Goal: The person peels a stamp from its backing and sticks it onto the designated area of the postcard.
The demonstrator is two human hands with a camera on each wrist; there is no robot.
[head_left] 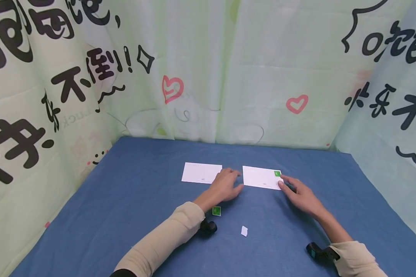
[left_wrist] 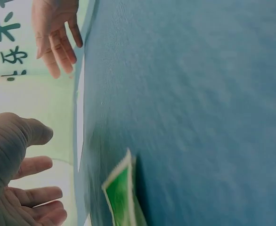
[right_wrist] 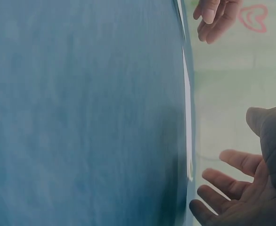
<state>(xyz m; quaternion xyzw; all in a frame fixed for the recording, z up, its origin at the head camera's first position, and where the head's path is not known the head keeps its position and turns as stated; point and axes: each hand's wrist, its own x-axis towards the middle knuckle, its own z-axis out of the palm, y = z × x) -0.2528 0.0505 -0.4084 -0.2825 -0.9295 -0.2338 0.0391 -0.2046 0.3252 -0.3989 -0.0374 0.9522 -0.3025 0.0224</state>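
Observation:
Two white envelopes lie side by side on the blue cloth. The right envelope (head_left: 260,177) bears a green stamp (head_left: 277,174) at its upper right corner. My left hand (head_left: 224,185) is over the gap between them, fingers relaxed and holding nothing, overlapping the lower right corner of the left envelope (head_left: 199,173). At the right envelope's right edge is my right hand (head_left: 299,195), its fingers loosely spread and fingertips close by the stamp. A second green stamp (head_left: 216,211) lies on the cloth below my left wrist; the left wrist view shows this stamp (left_wrist: 124,193) slightly curled.
A small white scrap of paper (head_left: 244,231) lies nearer me on the blue cloth (head_left: 152,192). Pale green curtains (head_left: 263,69) with printed writing and hearts hang behind the table and at both sides. Each wrist wears a black camera strap (head_left: 322,252).

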